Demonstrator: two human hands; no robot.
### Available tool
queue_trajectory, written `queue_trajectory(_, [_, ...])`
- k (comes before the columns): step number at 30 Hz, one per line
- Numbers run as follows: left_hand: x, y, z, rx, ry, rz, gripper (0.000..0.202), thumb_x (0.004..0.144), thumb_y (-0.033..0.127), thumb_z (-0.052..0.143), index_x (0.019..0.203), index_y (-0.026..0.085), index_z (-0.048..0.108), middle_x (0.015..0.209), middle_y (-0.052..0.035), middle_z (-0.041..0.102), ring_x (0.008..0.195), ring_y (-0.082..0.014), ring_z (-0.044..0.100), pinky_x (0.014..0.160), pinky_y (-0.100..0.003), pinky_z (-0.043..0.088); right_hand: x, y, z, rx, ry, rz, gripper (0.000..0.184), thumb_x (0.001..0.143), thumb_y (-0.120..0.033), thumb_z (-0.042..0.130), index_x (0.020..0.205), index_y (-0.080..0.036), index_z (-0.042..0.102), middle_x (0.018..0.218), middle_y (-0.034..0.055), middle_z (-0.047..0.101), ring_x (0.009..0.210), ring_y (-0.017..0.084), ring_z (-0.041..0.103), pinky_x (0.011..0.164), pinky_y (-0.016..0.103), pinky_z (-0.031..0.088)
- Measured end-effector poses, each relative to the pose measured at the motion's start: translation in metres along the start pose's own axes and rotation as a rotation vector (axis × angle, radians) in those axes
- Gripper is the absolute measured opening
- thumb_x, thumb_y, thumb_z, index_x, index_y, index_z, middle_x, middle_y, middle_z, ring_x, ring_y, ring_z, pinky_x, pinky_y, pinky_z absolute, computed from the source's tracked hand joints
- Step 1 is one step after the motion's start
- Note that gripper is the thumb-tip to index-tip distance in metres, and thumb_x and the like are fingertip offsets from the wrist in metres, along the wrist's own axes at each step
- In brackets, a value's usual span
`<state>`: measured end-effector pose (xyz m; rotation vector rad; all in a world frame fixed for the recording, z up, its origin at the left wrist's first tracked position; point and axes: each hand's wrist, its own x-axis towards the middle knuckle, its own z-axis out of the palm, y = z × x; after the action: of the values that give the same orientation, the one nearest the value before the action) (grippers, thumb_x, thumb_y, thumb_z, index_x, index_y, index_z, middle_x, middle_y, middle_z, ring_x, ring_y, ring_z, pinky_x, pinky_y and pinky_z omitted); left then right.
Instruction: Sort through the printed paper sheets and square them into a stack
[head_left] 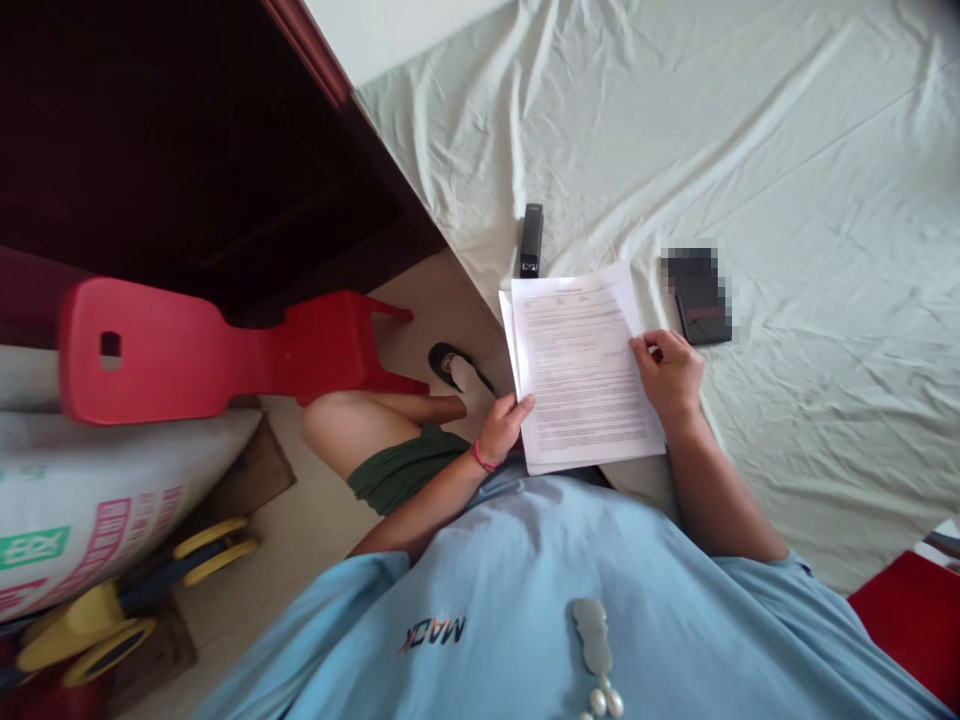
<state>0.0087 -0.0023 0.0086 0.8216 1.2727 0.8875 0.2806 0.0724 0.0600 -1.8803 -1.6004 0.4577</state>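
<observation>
A small stack of printed white paper sheets [581, 370] lies at the near edge of a bed covered by a pale sheet [787, 200]. My left hand [504, 425], with a red band at the wrist, grips the stack's lower left edge. My right hand [671, 372] holds its right edge, thumb on top of the page. A black stapler [531, 240] lies on the sheet just beyond the papers' top left corner. A dark flat object [699, 297], partly blurred out, rests on the sheet to the right of the papers.
A red plastic chair [202, 350] stands at the left, beside a printed white sack [90, 500] and a yellow toy [120, 610]. A dark wooden cabinet [187, 130] fills the upper left. A black sandal [454, 365] is on the floor by my bare knee.
</observation>
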Motion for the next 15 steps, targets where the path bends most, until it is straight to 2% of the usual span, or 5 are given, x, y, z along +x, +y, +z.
queue_trajectory(3, [0.002, -0.003, -0.008, 0.071, 0.017, -0.032, 0.057, 0.078, 0.073, 0.078, 0.081, 0.015, 0.076, 0.080, -0.0041, 0.075, 0.076, -0.0202, 0.065, 0.076, -0.033, 0.054, 0.000, -0.003, -0.001, -0.020, 0.042, -0.022, 0.021, 0.090, -0.041, 0.060, 0.086, -0.022, 0.068, 0.088, 0.0047, 0.068, 0.068, 0.017, 0.054, 0.072, 0.034, 0.046])
queue_trajectory(7, [0.003, -0.004, -0.010, 0.045, -0.025, -0.011, 0.056, 0.080, 0.070, 0.078, 0.085, 0.014, 0.078, 0.082, -0.0051, 0.076, 0.078, -0.0204, 0.066, 0.079, -0.033, 0.055, 0.003, -0.005, -0.008, 0.084, -0.019, -0.012, 0.024, 0.091, -0.045, 0.062, 0.084, -0.022, 0.067, 0.077, 0.0027, 0.066, 0.069, 0.018, 0.058, 0.072, 0.034, 0.049])
queue_trajectory(9, [0.004, -0.004, -0.009, 0.016, -0.036, -0.017, 0.057, 0.079, 0.070, 0.079, 0.090, 0.014, 0.080, 0.085, -0.0060, 0.077, 0.078, -0.0206, 0.067, 0.080, -0.034, 0.055, 0.005, -0.003, -0.015, 0.226, -0.127, 0.055, 0.035, 0.094, -0.055, 0.062, 0.089, -0.022, 0.071, 0.074, 0.0021, 0.067, 0.068, 0.018, 0.059, 0.065, 0.032, 0.049])
queue_trajectory(12, [0.003, -0.003, -0.006, -0.042, -0.041, -0.064, 0.060, 0.074, 0.071, 0.083, 0.092, 0.014, 0.080, 0.081, -0.0052, 0.076, 0.075, -0.0206, 0.067, 0.079, -0.035, 0.056, 0.010, 0.002, -0.026, 0.569, -0.328, 0.244, 0.060, 0.096, -0.076, 0.053, 0.104, -0.021, 0.076, 0.077, 0.0053, 0.073, 0.063, 0.019, 0.064, 0.055, 0.031, 0.050])
queue_trajectory(15, [0.003, 0.001, -0.003, -0.101, -0.043, -0.125, 0.061, 0.069, 0.070, 0.087, 0.091, 0.014, 0.080, 0.075, -0.0037, 0.074, 0.071, -0.0197, 0.066, 0.075, -0.035, 0.056, 0.011, 0.003, -0.034, 0.754, -0.512, 0.380, 0.066, 0.092, -0.077, 0.060, 0.119, -0.018, 0.075, 0.093, 0.0113, 0.081, 0.055, 0.016, 0.065, 0.046, 0.029, 0.050])
